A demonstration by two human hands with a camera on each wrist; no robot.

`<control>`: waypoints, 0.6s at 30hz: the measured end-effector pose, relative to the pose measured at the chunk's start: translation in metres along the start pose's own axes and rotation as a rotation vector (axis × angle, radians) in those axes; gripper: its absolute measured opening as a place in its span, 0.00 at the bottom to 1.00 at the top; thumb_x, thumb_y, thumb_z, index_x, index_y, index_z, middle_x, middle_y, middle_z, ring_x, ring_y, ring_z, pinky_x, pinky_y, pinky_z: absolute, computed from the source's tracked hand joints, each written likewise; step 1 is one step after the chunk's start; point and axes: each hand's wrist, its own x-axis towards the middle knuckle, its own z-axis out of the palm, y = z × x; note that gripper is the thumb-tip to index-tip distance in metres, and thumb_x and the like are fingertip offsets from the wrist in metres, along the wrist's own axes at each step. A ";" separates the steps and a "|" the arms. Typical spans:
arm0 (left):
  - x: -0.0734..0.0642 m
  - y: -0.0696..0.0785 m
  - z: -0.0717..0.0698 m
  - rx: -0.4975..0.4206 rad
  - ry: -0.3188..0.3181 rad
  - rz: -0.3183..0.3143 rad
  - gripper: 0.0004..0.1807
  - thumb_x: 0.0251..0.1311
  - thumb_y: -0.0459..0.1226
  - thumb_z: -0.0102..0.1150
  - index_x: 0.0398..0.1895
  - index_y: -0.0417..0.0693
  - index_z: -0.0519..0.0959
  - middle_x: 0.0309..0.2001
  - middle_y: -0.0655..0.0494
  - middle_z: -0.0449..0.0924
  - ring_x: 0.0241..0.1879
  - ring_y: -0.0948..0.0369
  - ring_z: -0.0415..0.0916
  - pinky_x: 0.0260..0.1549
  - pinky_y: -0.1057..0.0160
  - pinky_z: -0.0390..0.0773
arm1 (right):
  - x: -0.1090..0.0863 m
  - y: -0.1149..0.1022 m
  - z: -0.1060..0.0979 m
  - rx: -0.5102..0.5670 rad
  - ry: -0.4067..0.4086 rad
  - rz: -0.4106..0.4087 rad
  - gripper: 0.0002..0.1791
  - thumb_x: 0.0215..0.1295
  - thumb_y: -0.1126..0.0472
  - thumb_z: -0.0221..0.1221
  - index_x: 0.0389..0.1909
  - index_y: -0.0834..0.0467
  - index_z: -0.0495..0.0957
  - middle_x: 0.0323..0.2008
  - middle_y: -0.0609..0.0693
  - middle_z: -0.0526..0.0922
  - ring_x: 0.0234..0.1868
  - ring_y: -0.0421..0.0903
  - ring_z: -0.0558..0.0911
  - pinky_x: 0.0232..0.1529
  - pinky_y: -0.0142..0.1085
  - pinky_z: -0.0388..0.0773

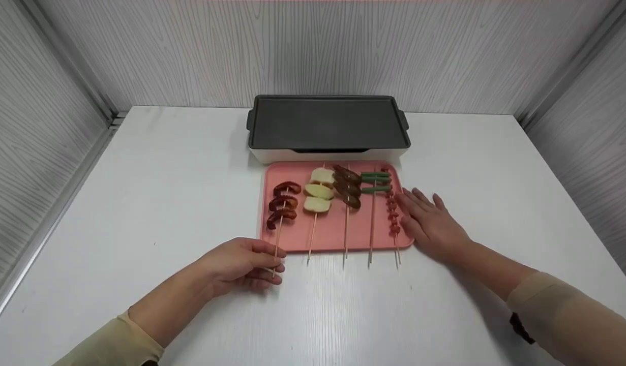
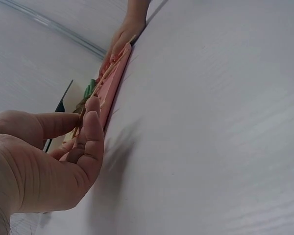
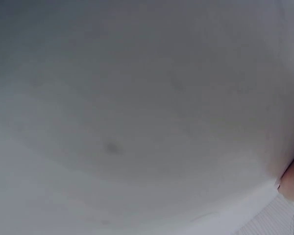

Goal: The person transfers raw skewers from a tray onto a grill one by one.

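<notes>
Between thumb and fingers my left hand (image 1: 244, 264) pinches the bare lower end of a skewer (image 1: 282, 203) with three dark red-brown curved pieces; its upper part overlaps the left side of the pink tray (image 1: 292, 241). The left wrist view shows that same left hand (image 2: 54, 152) from the side, fingertips on the stick. My right hand (image 1: 429, 223) lies with extended fingers at the tray's right edge, beside a skewer of small red pieces (image 1: 392, 213). Only a bit of the right hand (image 3: 293, 181) enters the right wrist view.
Also on the tray are a skewer of pale slices (image 1: 318, 205), one of brown pieces (image 1: 348, 189) and one of green pieces (image 1: 375, 180). Several stick ends overhang the front rim. Behind stands a grill (image 1: 328, 122) with a dark flat plate, near the back wall (image 1: 323, 51).
</notes>
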 end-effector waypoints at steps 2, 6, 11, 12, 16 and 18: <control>0.000 0.001 0.000 0.000 -0.001 0.008 0.17 0.74 0.32 0.62 0.61 0.32 0.79 0.43 0.47 0.87 0.38 0.58 0.89 0.37 0.64 0.88 | 0.000 0.000 0.000 -0.001 0.001 0.001 0.34 0.87 0.45 0.41 0.85 0.55 0.55 0.83 0.52 0.57 0.85 0.56 0.51 0.81 0.63 0.39; -0.001 0.003 -0.002 0.005 0.002 0.019 0.18 0.74 0.32 0.63 0.62 0.31 0.78 0.43 0.46 0.87 0.38 0.57 0.90 0.38 0.64 0.88 | 0.003 0.000 -0.001 -0.007 0.006 0.001 0.34 0.86 0.44 0.40 0.85 0.54 0.55 0.83 0.52 0.57 0.85 0.56 0.51 0.81 0.63 0.38; -0.001 0.000 -0.003 -0.005 -0.002 0.023 0.19 0.74 0.31 0.62 0.64 0.31 0.78 0.43 0.46 0.88 0.38 0.58 0.90 0.39 0.64 0.88 | 0.002 0.001 0.003 -0.015 -0.002 0.009 0.35 0.86 0.43 0.40 0.85 0.54 0.54 0.84 0.51 0.56 0.85 0.56 0.50 0.81 0.63 0.39; -0.001 0.000 -0.003 -0.009 -0.005 0.022 0.19 0.75 0.31 0.61 0.64 0.30 0.77 0.43 0.46 0.88 0.38 0.58 0.90 0.39 0.64 0.88 | 0.001 0.001 0.003 -0.015 -0.003 0.010 0.35 0.86 0.43 0.40 0.85 0.54 0.54 0.84 0.51 0.56 0.85 0.56 0.50 0.81 0.63 0.39; -0.003 -0.001 -0.002 -0.023 -0.006 0.025 0.20 0.75 0.30 0.60 0.66 0.30 0.76 0.43 0.46 0.88 0.38 0.58 0.90 0.40 0.64 0.88 | 0.000 0.000 0.002 -0.012 0.003 0.010 0.35 0.86 0.43 0.40 0.85 0.54 0.55 0.83 0.52 0.57 0.85 0.56 0.50 0.81 0.64 0.40; -0.005 -0.001 -0.003 -0.029 -0.003 0.029 0.21 0.75 0.30 0.60 0.67 0.30 0.76 0.42 0.46 0.89 0.38 0.58 0.90 0.40 0.63 0.88 | 0.000 0.000 0.001 -0.011 0.007 0.008 0.35 0.86 0.43 0.40 0.85 0.54 0.55 0.83 0.52 0.57 0.85 0.57 0.51 0.80 0.64 0.40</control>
